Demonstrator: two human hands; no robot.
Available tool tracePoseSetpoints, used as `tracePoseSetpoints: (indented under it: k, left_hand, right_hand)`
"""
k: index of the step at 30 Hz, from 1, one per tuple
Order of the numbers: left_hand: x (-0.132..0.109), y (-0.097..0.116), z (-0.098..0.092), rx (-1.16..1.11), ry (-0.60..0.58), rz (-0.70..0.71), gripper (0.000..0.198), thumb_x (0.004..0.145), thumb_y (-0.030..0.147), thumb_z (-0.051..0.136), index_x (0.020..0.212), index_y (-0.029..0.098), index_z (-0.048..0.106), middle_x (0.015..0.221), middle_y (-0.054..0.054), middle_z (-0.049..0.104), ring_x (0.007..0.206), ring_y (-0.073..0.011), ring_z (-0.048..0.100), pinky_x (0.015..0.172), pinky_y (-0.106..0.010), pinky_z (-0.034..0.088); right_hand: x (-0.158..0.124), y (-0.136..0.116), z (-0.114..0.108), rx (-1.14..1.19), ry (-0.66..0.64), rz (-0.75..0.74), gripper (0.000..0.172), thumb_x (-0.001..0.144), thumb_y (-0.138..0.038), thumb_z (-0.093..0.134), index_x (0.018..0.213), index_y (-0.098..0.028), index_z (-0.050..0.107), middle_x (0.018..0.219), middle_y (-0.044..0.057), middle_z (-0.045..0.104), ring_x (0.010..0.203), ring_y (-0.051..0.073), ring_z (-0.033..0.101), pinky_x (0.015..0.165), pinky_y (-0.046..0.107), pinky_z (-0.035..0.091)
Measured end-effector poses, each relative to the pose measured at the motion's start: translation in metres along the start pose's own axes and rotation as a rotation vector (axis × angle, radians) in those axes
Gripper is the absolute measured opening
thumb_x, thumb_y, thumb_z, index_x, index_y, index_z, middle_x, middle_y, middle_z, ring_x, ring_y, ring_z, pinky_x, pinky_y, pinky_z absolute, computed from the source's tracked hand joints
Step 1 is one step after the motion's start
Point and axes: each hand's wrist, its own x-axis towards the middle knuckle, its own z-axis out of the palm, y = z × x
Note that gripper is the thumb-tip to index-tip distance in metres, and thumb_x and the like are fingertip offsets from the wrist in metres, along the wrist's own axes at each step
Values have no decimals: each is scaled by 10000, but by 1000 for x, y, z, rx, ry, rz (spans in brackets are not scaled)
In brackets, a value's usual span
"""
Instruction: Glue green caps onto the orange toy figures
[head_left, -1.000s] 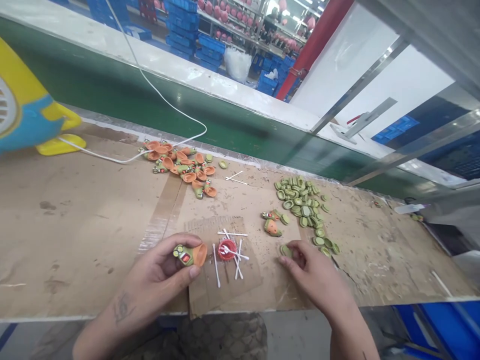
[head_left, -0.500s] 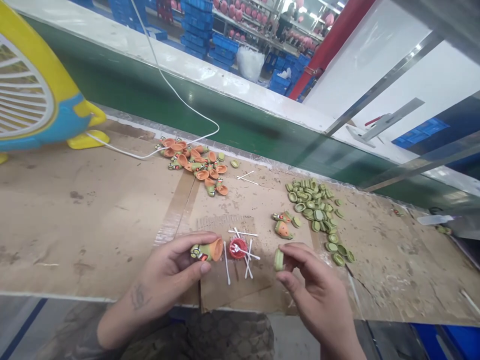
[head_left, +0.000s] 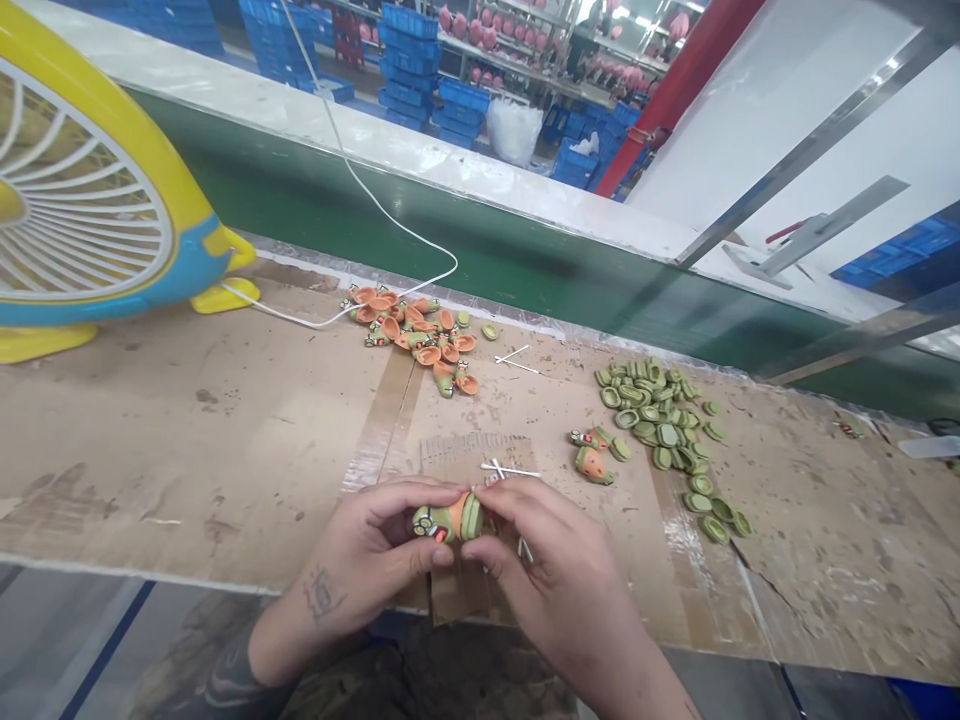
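Toy point(head_left: 454, 517) sits in the left hand point(head_left: 366, 548), which curls around it; just beside, the right hand point(head_left: 559, 540) pinches a green cap point(head_left: 472, 516) against the toy's orange end. Fitting the cap seems in hand; the next move likely calls for even pressure.

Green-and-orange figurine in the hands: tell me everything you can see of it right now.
The figurine looks like painted plastic: green body, dark-ringed eyes, a red patch, an orange end. It is held sideways above the cardboard, eyes toward the left hand, which grips the body. The right hand holds a green cap against the orange end; whether it is fully seated is unclear.
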Motion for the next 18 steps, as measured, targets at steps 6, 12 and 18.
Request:
tracePoseSetpoints:
  k: [6, 12, 18]
  left_hand:
    - [-1, -4, -5, 187, -4, 124, 426, 732, 211, 941, 1100, 397, 836, 1118, 9, 855, 1020, -166, 793, 933, -208, 598]
    - [-2, -8, -6, 200, -2, 155, 430, 709, 209, 956, 1074, 405, 840, 1101, 20, 858, 982, -162, 802, 918, -213, 593]
    - [-4, -7, -2, -237, 7, -150, 314, 799, 267, 900, 1102, 313, 830, 1084, -27, 847, 982, -175, 776, 856, -234, 605]
  right_hand:
    - [0, -2, 2, -14, -7, -55, 181, 955, -114, 645, 1122, -174, 681, 1069, 114, 737, 976, 244, 709, 800, 353, 623]
    - [1, -6, 5, -14, -46, -46, 211, 972, -57, 543, 1083, -159, 692, 990, 103, 701, 902, 228, 677, 736, 345, 603]
    - [11, -13, 11, -173, -64, -55, 234, 1011, -153, 557, 1222, -180, 655, 1061, 107, 696, 943, 268, 659, 780, 435, 594]
